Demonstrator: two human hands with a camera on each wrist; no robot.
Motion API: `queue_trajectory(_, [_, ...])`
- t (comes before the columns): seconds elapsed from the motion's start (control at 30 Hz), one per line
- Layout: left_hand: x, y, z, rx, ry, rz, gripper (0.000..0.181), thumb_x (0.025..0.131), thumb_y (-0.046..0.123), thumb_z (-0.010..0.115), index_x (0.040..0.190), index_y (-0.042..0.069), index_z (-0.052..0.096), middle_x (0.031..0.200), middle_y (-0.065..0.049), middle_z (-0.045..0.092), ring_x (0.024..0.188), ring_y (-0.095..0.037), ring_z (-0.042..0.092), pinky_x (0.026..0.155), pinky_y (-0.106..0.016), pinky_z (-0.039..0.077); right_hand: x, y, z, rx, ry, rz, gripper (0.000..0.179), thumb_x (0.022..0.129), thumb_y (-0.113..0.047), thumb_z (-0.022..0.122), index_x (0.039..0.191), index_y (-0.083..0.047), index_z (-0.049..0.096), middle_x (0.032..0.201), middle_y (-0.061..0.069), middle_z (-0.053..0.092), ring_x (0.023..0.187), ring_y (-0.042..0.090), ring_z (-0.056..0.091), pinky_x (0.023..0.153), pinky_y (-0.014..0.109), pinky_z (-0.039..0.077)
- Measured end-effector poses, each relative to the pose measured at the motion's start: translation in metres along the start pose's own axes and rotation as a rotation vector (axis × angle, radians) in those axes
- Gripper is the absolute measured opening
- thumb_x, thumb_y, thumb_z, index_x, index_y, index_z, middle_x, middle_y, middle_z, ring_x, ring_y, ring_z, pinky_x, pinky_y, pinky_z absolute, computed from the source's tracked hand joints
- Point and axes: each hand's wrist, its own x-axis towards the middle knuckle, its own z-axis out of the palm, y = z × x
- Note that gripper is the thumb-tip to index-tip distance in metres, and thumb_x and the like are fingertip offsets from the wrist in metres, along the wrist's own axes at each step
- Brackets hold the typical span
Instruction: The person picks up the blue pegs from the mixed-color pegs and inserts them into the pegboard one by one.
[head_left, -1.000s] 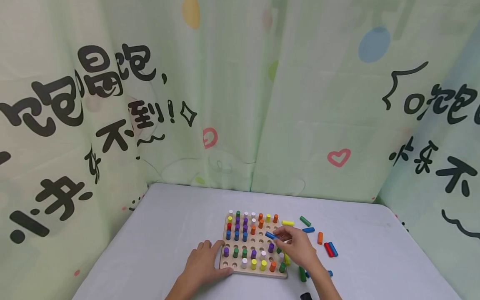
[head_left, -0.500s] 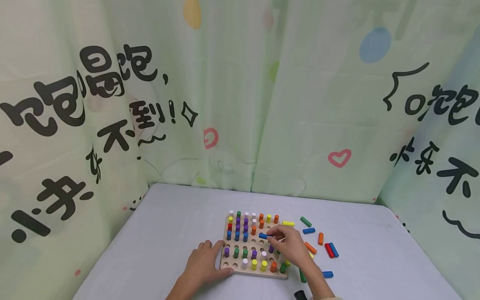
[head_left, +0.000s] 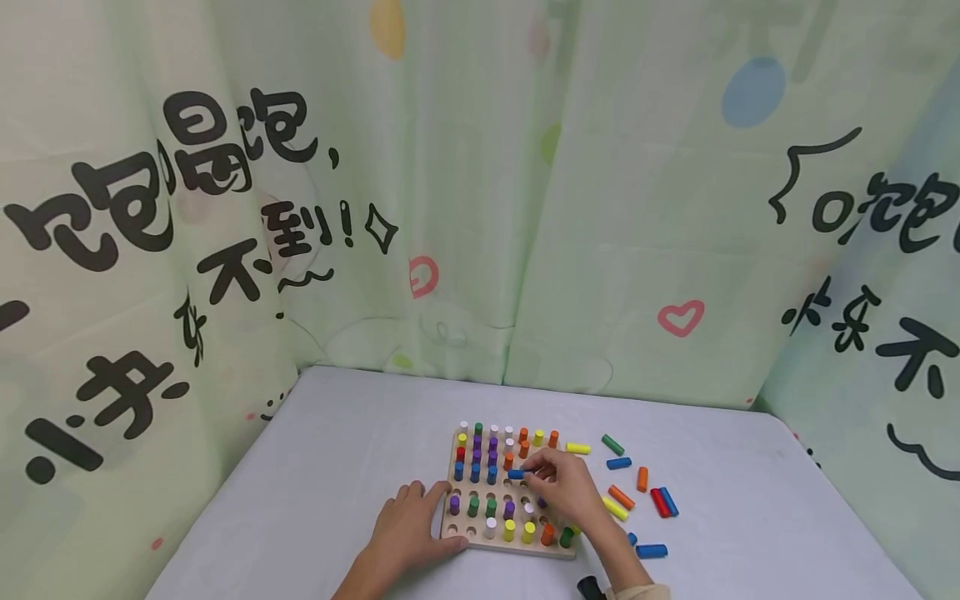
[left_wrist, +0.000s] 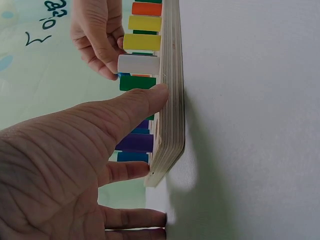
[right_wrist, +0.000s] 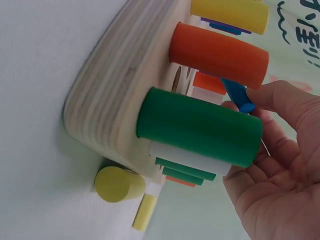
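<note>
A wooden pegboard (head_left: 517, 548) lies on the table, with coloured pegs upright in many holes. My left hand (head_left: 405, 529) steadies its near left corner; in the left wrist view the thumb presses the board's side (left_wrist: 172, 100) and the other fingers extend straight. Over the middle of the board, my right hand (head_left: 566, 492) pinches a blue peg (right_wrist: 237, 95) between thumb and fingers. That peg is tilted, almost lying flat in the head view, near a row of upright blue pegs (head_left: 476, 473). Whether its end touches a hole cannot be seen.
Loose pegs lie right of the board: green (head_left: 612, 444), blue (head_left: 618, 463), orange (head_left: 642, 479), red (head_left: 660, 502), yellow (head_left: 615, 508) and another blue one (head_left: 652, 551). A black object (head_left: 590, 588) shows by the right forearm. Printed curtains (head_left: 592, 333) enclose the table.
My right hand has moved left across the board with the blue peg, toward the row of blue pegs. Loose pegs behind the forearm have come into view. My left hand stays in place.
</note>
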Motion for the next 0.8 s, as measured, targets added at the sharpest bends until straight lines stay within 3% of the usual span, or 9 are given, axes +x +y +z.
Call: queue_trajectory(0.8, [0.0003, -0.0006, 0.0014, 0.002, 0.006, 0.002, 0.08, 0.074, 0.057, 0.083, 0.134, 0.01, 0.061, 0.118, -0.022, 0.061, 0.108, -0.041, 0.058, 0.095, -0.062, 0.048, 0.0067, -0.0055, 0.0095, -0.031, -0.041, -0.038, 0.013, 0.09, -0.006, 0.076, 0.103, -0.007, 0.071, 0.093, 0.0, 0.069, 0.083, 0.014, 0.061, 0.073, 0.028, 0.057])
